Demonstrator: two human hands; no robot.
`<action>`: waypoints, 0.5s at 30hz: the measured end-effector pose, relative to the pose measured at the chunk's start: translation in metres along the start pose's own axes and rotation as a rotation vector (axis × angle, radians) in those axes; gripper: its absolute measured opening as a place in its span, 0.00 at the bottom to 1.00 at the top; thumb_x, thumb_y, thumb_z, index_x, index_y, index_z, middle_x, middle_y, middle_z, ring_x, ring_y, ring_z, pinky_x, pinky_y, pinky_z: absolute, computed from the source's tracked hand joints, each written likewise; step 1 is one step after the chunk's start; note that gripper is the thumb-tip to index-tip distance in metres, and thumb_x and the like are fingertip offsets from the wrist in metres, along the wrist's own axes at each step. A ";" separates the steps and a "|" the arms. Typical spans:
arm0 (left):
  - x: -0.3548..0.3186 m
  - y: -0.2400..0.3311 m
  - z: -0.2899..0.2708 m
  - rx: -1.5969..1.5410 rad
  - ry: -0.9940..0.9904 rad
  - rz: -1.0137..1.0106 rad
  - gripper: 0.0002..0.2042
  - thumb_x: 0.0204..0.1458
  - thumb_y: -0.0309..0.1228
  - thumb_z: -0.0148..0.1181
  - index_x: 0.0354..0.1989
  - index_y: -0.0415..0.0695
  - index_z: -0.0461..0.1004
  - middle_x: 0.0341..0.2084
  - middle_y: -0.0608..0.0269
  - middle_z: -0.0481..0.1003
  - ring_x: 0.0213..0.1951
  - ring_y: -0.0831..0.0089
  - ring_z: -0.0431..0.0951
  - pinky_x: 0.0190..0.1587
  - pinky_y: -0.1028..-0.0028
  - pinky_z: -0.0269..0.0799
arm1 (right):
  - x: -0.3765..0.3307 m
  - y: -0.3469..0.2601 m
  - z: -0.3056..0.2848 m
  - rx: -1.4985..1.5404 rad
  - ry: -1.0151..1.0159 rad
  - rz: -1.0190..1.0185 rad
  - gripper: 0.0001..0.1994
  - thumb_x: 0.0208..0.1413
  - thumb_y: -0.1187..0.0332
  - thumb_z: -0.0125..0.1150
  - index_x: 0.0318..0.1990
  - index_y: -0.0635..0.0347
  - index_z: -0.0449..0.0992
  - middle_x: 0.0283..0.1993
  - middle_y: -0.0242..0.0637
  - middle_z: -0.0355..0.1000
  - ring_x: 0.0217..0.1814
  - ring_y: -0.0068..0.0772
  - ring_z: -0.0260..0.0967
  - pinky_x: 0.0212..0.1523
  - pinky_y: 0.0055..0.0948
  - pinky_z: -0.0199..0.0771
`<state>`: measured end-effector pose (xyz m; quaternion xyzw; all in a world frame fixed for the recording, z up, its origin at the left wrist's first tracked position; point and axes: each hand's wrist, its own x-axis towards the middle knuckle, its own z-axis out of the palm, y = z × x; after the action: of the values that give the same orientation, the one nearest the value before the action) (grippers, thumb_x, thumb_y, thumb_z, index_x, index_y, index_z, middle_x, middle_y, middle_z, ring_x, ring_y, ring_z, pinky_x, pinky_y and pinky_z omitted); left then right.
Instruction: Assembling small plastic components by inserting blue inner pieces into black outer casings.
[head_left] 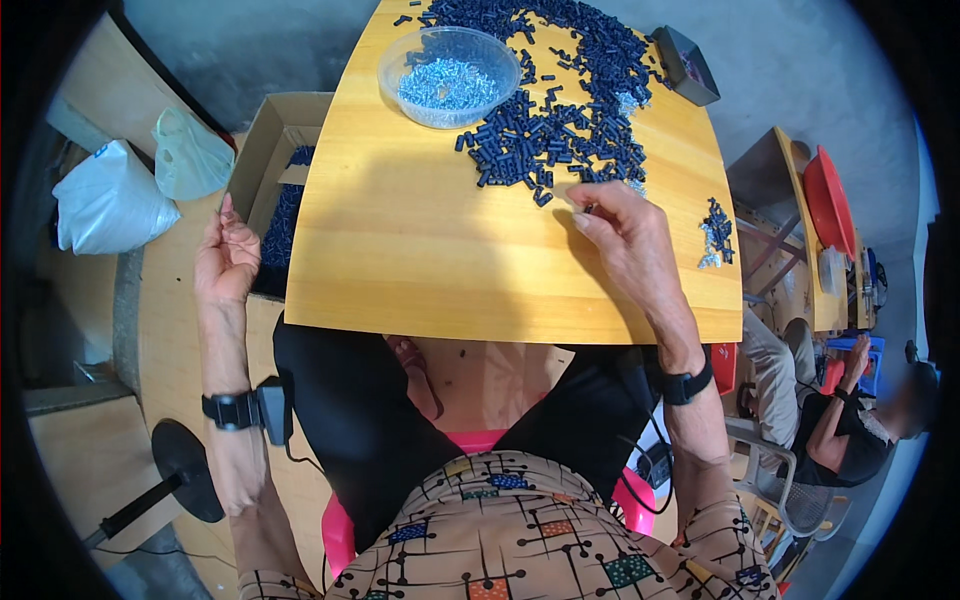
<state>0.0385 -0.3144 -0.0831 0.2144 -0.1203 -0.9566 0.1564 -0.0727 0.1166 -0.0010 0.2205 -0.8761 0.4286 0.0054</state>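
Note:
My right hand [630,230] is over the wooden table [400,270], thumb and forefinger pinching a small black cylindrical piece [588,209]. Just beyond it spreads a big heap of similar black pieces [540,145], some lying loose at its near edge. Left of the table, my left hand [228,258] is raised palm up beside an open cardboard box [248,165]. Its fingers are loosely bent and apart, with nothing visible in them. Dark pieces [285,225] fill part of the box. A clear round tub [450,118] of small shiny metal parts stands on the table's far left.
A dark tray [688,65] sits at the far right table edge, and a small mixed pile [716,235] lies nearer. White bags [115,195] are at the left. To the right, a seated person [850,430] is near another table with a red basin [830,200].

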 end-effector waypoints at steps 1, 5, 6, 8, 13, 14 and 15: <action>-0.015 -0.012 0.020 0.068 -0.085 -0.028 0.14 0.59 0.32 0.47 0.48 0.36 0.67 0.22 0.66 0.69 0.23 0.79 0.67 0.27 0.80 0.66 | 0.005 0.000 0.003 -0.115 -0.009 -0.095 0.10 0.46 0.77 0.59 0.38 0.65 0.76 0.31 0.42 0.72 0.32 0.36 0.71 0.33 0.28 0.69; -0.093 -0.077 0.111 0.873 -0.228 0.146 0.13 0.56 0.29 0.51 0.48 0.37 0.69 0.18 0.71 0.65 0.20 0.83 0.62 0.25 0.83 0.63 | 0.018 0.010 0.016 -0.202 0.008 -0.162 0.07 0.43 0.76 0.61 0.33 0.63 0.76 0.31 0.44 0.72 0.33 0.42 0.71 0.34 0.34 0.71; -0.107 -0.092 0.122 1.032 -0.290 0.208 0.10 0.55 0.28 0.51 0.42 0.36 0.72 0.18 0.70 0.67 0.21 0.84 0.64 0.25 0.83 0.64 | 0.020 0.011 0.018 -0.200 0.007 -0.162 0.07 0.43 0.76 0.61 0.33 0.63 0.76 0.31 0.44 0.72 0.33 0.42 0.71 0.34 0.34 0.71; -0.126 -0.120 0.144 1.245 -0.373 0.272 0.08 0.53 0.26 0.53 0.35 0.35 0.76 0.19 0.68 0.71 0.23 0.84 0.69 0.26 0.82 0.65 | 0.023 0.012 0.021 -0.275 0.001 -0.232 0.06 0.43 0.76 0.61 0.31 0.62 0.76 0.30 0.42 0.71 0.33 0.44 0.71 0.33 0.36 0.70; -0.092 -0.175 0.141 1.545 -0.629 0.532 0.07 0.47 0.23 0.57 0.34 0.35 0.76 0.22 0.62 0.75 0.24 0.77 0.73 0.28 0.78 0.68 | 0.021 0.012 0.025 -0.297 0.004 -0.272 0.04 0.43 0.76 0.61 0.29 0.61 0.74 0.30 0.41 0.70 0.33 0.45 0.70 0.32 0.37 0.70; -0.080 -0.186 0.137 1.650 -0.703 0.647 0.07 0.46 0.22 0.58 0.34 0.35 0.76 0.23 0.61 0.75 0.24 0.78 0.73 0.28 0.78 0.68 | 0.020 0.014 0.023 -0.305 0.002 -0.291 0.04 0.43 0.76 0.61 0.29 0.61 0.73 0.30 0.40 0.70 0.33 0.45 0.70 0.32 0.37 0.70; -0.073 -0.194 0.134 1.653 -0.706 0.646 0.07 0.46 0.22 0.58 0.34 0.35 0.76 0.23 0.61 0.75 0.24 0.78 0.73 0.28 0.78 0.68 | 0.018 0.014 0.022 -0.303 0.005 -0.288 0.04 0.43 0.76 0.61 0.29 0.61 0.73 0.30 0.40 0.70 0.33 0.45 0.70 0.32 0.37 0.70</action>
<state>-0.0066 -0.0884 0.0044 -0.0877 -0.8516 -0.4892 0.1665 -0.0902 0.1005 -0.0220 0.3392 -0.8900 0.2874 0.1017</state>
